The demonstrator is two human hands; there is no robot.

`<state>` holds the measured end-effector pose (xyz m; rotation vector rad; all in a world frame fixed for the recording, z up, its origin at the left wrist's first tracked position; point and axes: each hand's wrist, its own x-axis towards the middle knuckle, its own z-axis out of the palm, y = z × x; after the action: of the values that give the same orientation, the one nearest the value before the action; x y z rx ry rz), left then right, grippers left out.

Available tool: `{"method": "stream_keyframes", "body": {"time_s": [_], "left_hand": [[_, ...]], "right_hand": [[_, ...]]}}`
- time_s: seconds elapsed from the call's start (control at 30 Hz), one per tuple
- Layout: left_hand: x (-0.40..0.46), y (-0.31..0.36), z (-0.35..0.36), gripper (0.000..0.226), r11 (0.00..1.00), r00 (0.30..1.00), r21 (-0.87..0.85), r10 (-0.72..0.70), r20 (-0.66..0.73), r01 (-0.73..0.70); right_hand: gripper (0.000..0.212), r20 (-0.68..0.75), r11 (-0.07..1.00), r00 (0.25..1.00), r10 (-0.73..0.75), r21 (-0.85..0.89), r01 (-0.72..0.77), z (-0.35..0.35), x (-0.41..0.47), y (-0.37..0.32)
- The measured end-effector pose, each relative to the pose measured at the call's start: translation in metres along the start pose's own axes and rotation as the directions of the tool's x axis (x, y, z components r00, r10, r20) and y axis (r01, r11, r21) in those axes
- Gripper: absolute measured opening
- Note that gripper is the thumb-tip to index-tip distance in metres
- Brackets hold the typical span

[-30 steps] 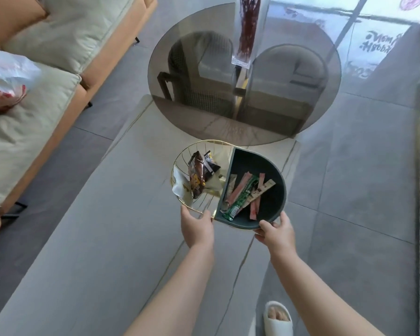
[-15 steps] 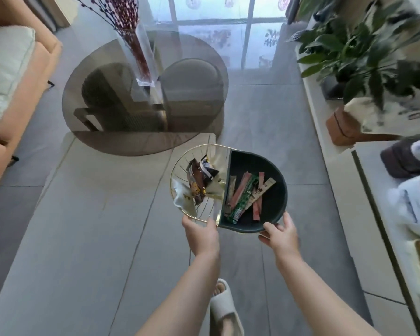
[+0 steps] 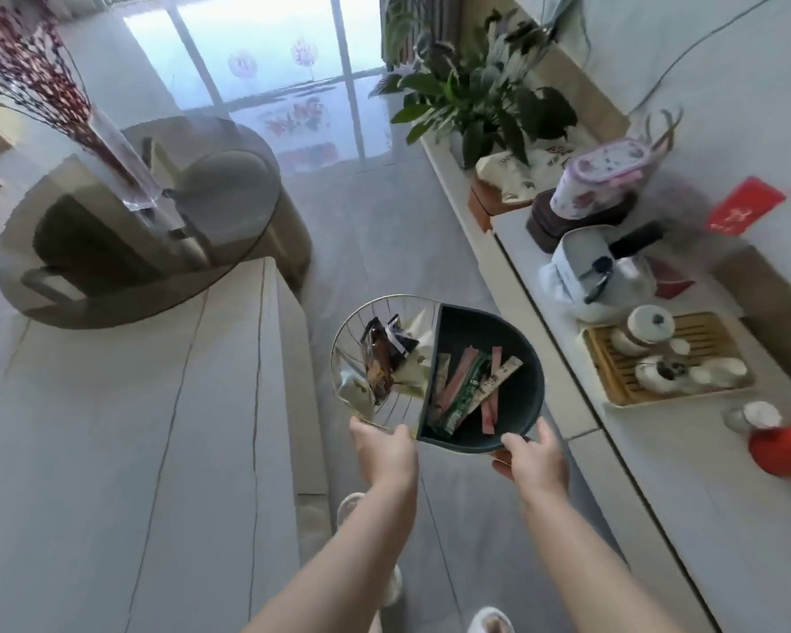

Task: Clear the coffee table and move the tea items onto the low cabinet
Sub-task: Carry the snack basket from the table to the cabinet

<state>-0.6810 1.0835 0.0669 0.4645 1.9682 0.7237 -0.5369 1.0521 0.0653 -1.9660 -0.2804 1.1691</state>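
Observation:
I hold a round snack tray [image 3: 528, 354] in the air over the floor, between the coffee table [image 3: 133, 427] and the low cabinet [image 3: 686, 472]. Its left half is a gold wire basket with snack packets [image 3: 380, 358]; its dark right half holds several sachet sticks [image 3: 471, 381]. My left hand [image 3: 387, 450] grips the wire rim at the near edge. My right hand [image 3: 533, 459] grips the dark rim. On the cabinet sit a bamboo tea tray [image 3: 722, 331] with a teapot and cups, and a kettle [image 3: 608, 271].
A round glass table [image 3: 229, 212] with a vase of red twigs [image 3: 119, 162] adjoins the coffee table's far end. On the cabinet are potted plants [image 3: 476, 93], a floral box [image 3: 599, 180], a red envelope [image 3: 745, 212] and a red object [image 3: 786, 450]. My slippered feet show below.
The tray has left the coffee table's top and swung right over the floor toward the cabinet. My view turned right, so the cabinet and tea set came into sight.

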Motion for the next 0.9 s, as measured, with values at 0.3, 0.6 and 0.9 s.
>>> {"method": "stream_keyframes", "body": {"time_s": [0.3,0.6,0.9], "left_hand": [[-0.105,-0.059,0.112,0.051,0.98,0.968,0.178,0.045,0.245,-0.09],[-0.176,-0.086,0.191,0.049,0.847,0.896,0.448,0.068,0.44,-0.285],[-0.211,-0.13,0.265,0.049,0.837,0.782,0.414,0.027,0.622,-0.358]], "right_hand": [[0.045,-0.262,0.992,0.959,0.105,0.094,-0.083,-0.17,0.003,0.042],[0.037,-0.44,0.918,0.849,0.294,0.378,-0.121,-0.267,0.004,0.087],[0.061,-0.476,0.759,0.771,0.423,0.651,-0.015,-0.338,0.026,0.134]]}}
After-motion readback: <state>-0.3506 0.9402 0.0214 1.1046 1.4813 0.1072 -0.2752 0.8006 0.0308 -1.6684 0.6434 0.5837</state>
